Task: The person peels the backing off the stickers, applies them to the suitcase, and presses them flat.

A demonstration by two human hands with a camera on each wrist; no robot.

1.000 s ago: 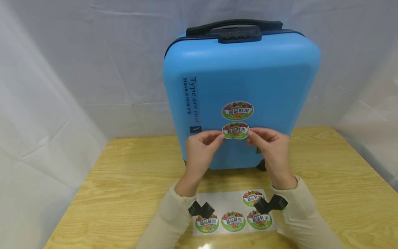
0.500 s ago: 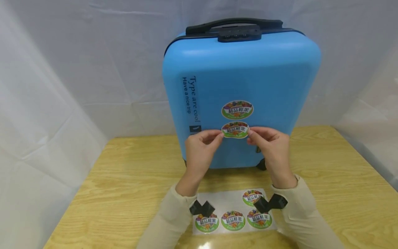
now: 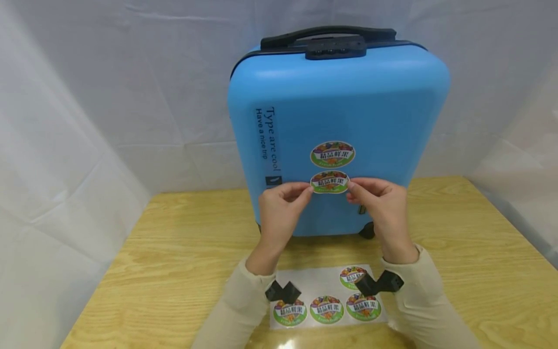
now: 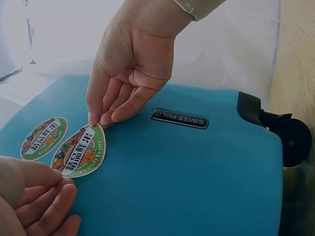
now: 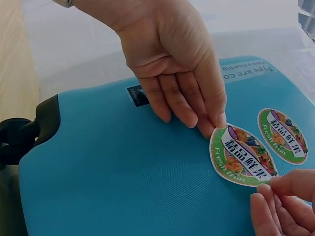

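An oval fruit sticker (image 3: 330,182) is stretched between both hands, low on the front of a blue suitcase (image 3: 370,116). My left hand (image 3: 279,211) pinches its left end between thumb and forefinger. At the opposite end, the thumb and forefinger of my right hand (image 3: 383,208) pinch the edge. In the right wrist view the held sticker (image 5: 242,156) bows slightly and lies close over the suitcase shell. Directly above it, a matching sticker (image 3: 333,154) sits flat on the suitcase.
A backing sheet (image 3: 305,277) with several more oval stickers lies on the wooden table (image 3: 183,252), partly under the forearms. The suitcase stands upright, its black handle (image 3: 327,33) on top. White cloth (image 3: 174,97) hangs behind. A "SWISS POLO" badge (image 4: 179,119) is near the right hand.
Both hands keep their pinch on the sticker at nearly the same spot. The sticker's lower edge looks a little flatter than a second ago.
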